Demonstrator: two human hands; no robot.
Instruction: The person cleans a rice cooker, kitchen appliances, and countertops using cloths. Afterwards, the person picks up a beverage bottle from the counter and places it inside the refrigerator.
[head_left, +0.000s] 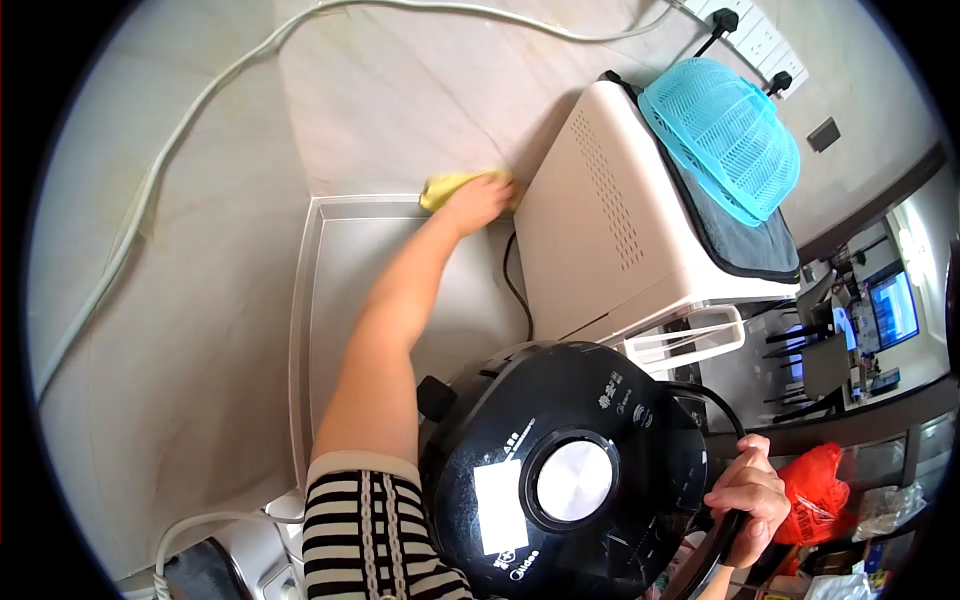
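Observation:
My left hand point(479, 203), at the end of a bare arm with a striped sleeve, is closed around a yellow cloth point(442, 188). It presses the cloth to the wall at the back rim of the pale counter point(460, 285), close to the white oven-like appliance point(600, 210). Below the arm stands a black Midea electric cooker point(640, 480) with a round silver knob on its lid. My right hand point(748, 500) is wrapped round the cooker's black curved handle point(722, 402), at the cooker's right side.
A blue mesh basket point(720, 135) lies on a dark mat point(745, 240) atop the white appliance. A black cord point(515, 285) runs beside it. A white cable point(200, 95) crosses the wall to a socket strip point(760, 40). A red bag point(815, 495) is at lower right.

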